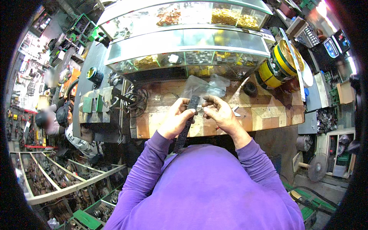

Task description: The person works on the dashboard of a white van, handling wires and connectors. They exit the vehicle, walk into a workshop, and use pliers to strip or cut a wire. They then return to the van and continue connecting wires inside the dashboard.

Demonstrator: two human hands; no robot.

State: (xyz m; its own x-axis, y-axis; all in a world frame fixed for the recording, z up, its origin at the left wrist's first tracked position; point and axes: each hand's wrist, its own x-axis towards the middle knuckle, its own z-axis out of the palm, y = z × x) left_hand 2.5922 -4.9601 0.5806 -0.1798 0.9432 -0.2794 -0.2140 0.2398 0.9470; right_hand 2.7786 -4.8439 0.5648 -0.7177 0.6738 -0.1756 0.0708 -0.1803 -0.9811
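My left hand (177, 119) grips a long black ribbed strip (186, 126), like a toothed belt, that runs from near my chest up past my fingers. My right hand (219, 113) pinches the strip's upper end with thumb and fingertips. Both hands hover over a wooden counter (264, 115). A crumpled clear plastic bag (203, 86) lies on the counter just beyond my fingers. My purple sleeves fill the lower middle of the view.
A glass display case (184, 50) with small parts stands behind the counter. Yellow cable reels (281, 61) sit at the right. Black cables (136, 99) lie at the counter's left. Another person (57, 119) sits at far left among shelves of metal parts.
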